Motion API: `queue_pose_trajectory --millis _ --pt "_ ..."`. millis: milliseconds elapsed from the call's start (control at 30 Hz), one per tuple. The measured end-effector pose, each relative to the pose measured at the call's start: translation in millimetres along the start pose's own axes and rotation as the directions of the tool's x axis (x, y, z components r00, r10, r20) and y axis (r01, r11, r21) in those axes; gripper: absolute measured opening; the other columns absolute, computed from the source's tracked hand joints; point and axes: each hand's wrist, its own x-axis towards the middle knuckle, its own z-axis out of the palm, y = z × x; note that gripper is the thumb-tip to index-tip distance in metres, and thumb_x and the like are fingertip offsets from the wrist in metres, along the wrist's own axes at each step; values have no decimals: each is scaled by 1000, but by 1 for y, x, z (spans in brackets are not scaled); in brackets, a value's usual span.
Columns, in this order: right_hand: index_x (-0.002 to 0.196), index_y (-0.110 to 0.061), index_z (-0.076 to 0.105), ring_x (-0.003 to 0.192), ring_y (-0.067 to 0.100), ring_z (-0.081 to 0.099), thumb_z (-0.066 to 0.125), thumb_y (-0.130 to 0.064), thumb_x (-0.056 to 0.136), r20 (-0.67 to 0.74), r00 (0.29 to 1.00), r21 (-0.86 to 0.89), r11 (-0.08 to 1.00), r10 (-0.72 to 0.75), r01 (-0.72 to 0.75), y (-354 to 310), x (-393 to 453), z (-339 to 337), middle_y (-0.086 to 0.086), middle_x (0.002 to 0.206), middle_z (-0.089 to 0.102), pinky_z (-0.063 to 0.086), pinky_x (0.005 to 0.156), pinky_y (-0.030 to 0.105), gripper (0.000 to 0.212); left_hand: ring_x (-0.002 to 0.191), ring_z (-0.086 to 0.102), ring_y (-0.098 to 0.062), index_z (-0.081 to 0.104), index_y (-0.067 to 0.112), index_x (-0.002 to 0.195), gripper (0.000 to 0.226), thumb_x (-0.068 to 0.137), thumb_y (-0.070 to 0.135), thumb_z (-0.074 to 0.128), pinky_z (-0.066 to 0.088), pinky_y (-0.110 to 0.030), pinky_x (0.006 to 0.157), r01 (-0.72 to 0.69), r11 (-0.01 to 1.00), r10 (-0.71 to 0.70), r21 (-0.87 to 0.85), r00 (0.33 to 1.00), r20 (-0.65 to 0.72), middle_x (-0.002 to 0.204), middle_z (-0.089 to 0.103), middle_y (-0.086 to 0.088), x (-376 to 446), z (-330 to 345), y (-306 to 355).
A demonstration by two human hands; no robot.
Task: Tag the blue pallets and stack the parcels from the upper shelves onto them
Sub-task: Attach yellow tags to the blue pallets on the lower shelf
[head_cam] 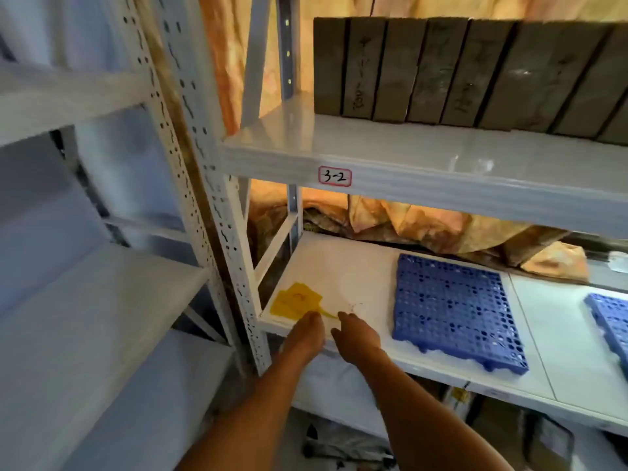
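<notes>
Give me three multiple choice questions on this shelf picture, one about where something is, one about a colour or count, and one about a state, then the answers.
1. Where do the yellow tags lie?
A. On a blue pallet
B. At the left front corner of the lower shelf
C. On the shelf marked 3-2

2. How many blue pallets show on the lower shelf?
A. Two
B. Four
C. None

3. What is on the nearer blue pallet?
A. A stack of parcels
B. A yellow tag
C. Nothing

Answers:
1. B, the tags sit by the shelf's corner, with the hands, left hand and right hand, reaching at them.
2. A, one whole pallet and a second pallet cut off by the right edge.
3. C, its grid top is bare; the parcels stand in a row on the 3-2 shelf above.
</notes>
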Motion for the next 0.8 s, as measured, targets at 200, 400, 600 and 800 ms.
queue_pose_trajectory --millis 200,400,600,800 --pt "147 -24 46 134 28 50 50 -38 106 -25 998 -120 991 60 -63 0 52 25 6 148 50 43 109 45 44 79 53 -11 54 27 96 31 109 38 28 37 -31 83 41 999 -42 -14 998 -38 107 61 -4 55 13 -15" --pt "125 -15 61 126 28 55 56 -14 101 19 1000 -179 984 -3 6 -2 91 19 8 127 64 49 103 41 25 103 63 -24 63 20 107 30 107 38 39 49 -35 92 22 1000 -25 -18 981 -191 107 66 -3 78 18 -21" --pt "132 -6 55 126 32 57 58 -12 100 125 992 -197 979 -19 44 -8 97 23 14 133 62 51 99 40 33 75 60 -19 62 19 80 33 105 31 45 43 -27 68 -14 989 -34 -145 945 -324 74 62 -1 64 38 -16" --pt "121 -8 57 106 30 69 53 -24 106 46 998 66 997 -51 48 9 78 16 12 117 69 55 90 37 22 94 66 -25 73 12 99 33 106 30 47 54 -36 89 111 942 -158 -317 979 -125 95 72 -5 68 47 8"
